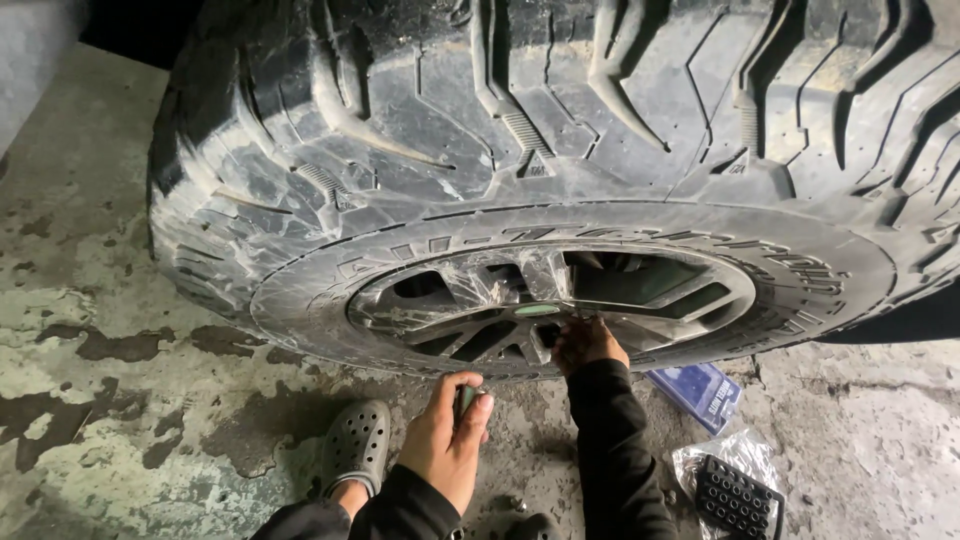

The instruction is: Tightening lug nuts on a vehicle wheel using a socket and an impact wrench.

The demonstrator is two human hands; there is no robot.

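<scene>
A big black off-road tyre on a dark spoked wheel fills the top of the view. My right hand reaches up to the hub, fingertips pressed on a spot near the wheel's centre; what it grips is hidden. Lower down, my left hand is curled around a small dark object, held apart from the wheel above the floor. Both arms wear black sleeves.
Stained, patchy concrete floor lies all around. My grey perforated clog rests at the bottom. A blue box and a clear plastic bag holding a black studded pad lie to the right, under the tyre.
</scene>
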